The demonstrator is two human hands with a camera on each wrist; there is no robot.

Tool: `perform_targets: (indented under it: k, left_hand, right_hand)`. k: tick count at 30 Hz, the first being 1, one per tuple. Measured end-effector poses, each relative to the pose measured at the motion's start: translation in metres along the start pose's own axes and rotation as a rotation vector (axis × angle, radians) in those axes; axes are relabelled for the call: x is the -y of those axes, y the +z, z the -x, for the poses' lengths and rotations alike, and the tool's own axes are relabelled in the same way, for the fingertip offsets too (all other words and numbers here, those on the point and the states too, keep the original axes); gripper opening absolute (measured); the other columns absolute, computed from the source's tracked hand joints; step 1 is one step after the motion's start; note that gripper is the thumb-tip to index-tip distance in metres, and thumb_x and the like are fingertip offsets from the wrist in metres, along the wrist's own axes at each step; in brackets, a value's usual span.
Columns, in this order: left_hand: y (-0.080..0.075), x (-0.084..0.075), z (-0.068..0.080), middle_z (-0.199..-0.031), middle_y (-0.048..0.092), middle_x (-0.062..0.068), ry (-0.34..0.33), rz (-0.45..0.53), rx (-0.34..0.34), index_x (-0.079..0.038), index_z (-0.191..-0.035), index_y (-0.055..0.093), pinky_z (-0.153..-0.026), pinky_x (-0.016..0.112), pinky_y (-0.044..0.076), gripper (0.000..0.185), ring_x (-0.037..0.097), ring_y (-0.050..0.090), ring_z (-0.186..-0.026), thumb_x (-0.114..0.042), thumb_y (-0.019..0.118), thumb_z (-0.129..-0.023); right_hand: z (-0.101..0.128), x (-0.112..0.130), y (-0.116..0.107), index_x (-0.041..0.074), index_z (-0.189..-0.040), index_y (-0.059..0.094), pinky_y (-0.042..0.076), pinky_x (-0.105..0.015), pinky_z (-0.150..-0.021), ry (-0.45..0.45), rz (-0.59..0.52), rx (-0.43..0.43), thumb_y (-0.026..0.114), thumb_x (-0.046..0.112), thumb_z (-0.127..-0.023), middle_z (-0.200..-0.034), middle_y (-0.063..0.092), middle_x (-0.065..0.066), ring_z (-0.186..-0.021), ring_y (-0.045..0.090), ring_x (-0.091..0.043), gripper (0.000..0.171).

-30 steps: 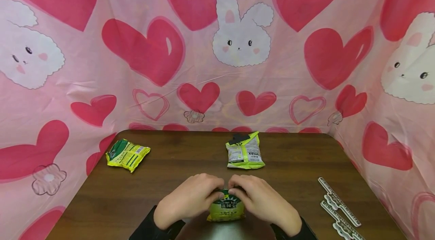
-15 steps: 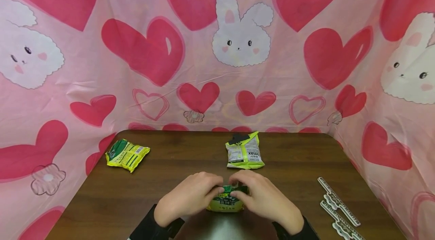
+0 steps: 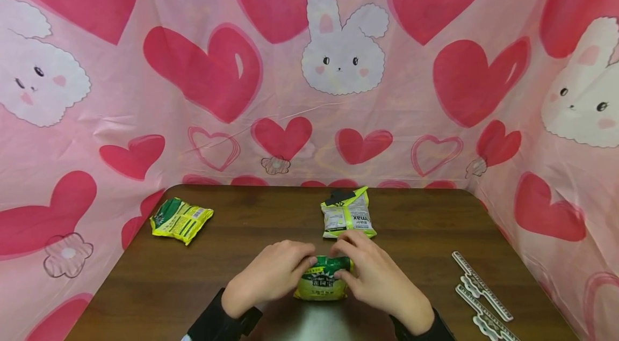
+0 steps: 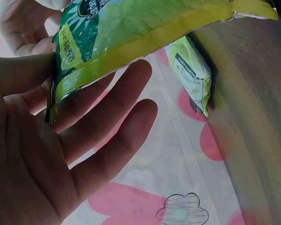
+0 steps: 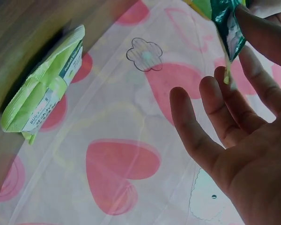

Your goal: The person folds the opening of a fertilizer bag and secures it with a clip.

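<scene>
Both hands pinch the top edge of a small green snack bag (image 3: pixel 323 278) that stands on the table (image 3: pixel 425 239) at 6 o'clock, close to the person. The left hand (image 3: pixel 271 276) holds one top corner, and the right hand (image 3: pixel 377 276) holds the other. The top looks not yet torn open, so the opening is left to do. Another bag (image 3: pixel 348 213) lies at 12 o'clock, a third bag (image 3: pixel 181 219) at 10 o'clock, and rulers (image 3: pixel 481 292) at 4 o'clock.
</scene>
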State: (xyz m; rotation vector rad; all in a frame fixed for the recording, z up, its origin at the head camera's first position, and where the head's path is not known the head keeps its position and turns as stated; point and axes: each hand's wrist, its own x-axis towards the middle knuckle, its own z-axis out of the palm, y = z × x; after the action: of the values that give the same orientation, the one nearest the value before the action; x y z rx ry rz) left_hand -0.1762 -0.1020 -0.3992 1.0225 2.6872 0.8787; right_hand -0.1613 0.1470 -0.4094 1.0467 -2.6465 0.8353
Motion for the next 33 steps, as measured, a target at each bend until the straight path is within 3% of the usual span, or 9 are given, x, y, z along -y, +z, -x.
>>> perform_targets:
  k: [9, 26, 29, 33]
  left_hand:
    - [0.004, 0.004, -0.003, -0.068, 0.042, -0.011, -0.029, -0.029, -0.017, -0.023, -0.082, 0.054, -0.056, 0.027, 0.037, 0.027, 0.005, 0.043, -0.061, -0.023, 0.061, -0.109]
    - [0.009, 0.009, -0.005, -0.07, 0.046, -0.01, -0.083, -0.03, -0.013, -0.022, -0.087, 0.059, -0.056, 0.028, 0.039, 0.023, 0.007, 0.047, -0.063, -0.025, 0.061, -0.109]
    - [0.007, 0.009, -0.005, -0.086, 0.059, -0.01, -0.09, -0.05, -0.016, -0.02, -0.102, 0.068, -0.064, 0.03, 0.048, 0.012, 0.006, 0.056, -0.075, -0.028, 0.062, -0.108]
    - [0.002, 0.008, -0.002, -0.115, 0.063, -0.005, -0.055, -0.062, -0.017, -0.017, -0.124, 0.071, -0.081, 0.035, 0.055, 0.025, 0.008, 0.06, -0.098, -0.032, 0.071, -0.104]
  right_hand:
    - [-0.001, 0.0, 0.003, 0.022, -0.108, 0.071, 0.051, -0.033, -0.083, -0.011, 0.03, -0.03, 0.093, 0.015, -0.082, -0.111, 0.057, 0.012, -0.101, 0.051, -0.008, 0.035]
    - [-0.002, -0.006, 0.009, 0.014, -0.107, 0.08, 0.043, -0.029, -0.078, -0.035, 0.138, 0.064, 0.093, 0.023, -0.082, -0.101, 0.048, 0.008, -0.094, 0.044, -0.012, 0.029]
    - [-0.002, -0.008, 0.01, 0.014, -0.108, 0.082, 0.041, -0.028, -0.076, -0.041, 0.144, 0.067, 0.092, 0.023, -0.084, -0.099, 0.047, 0.009, -0.093, 0.042, -0.011, 0.027]
    - [-0.002, -0.01, 0.012, 0.014, -0.11, 0.082, 0.04, -0.027, -0.075, -0.043, 0.141, 0.079, 0.089, 0.023, -0.087, -0.098, 0.045, 0.009, -0.092, 0.041, -0.011, 0.025]
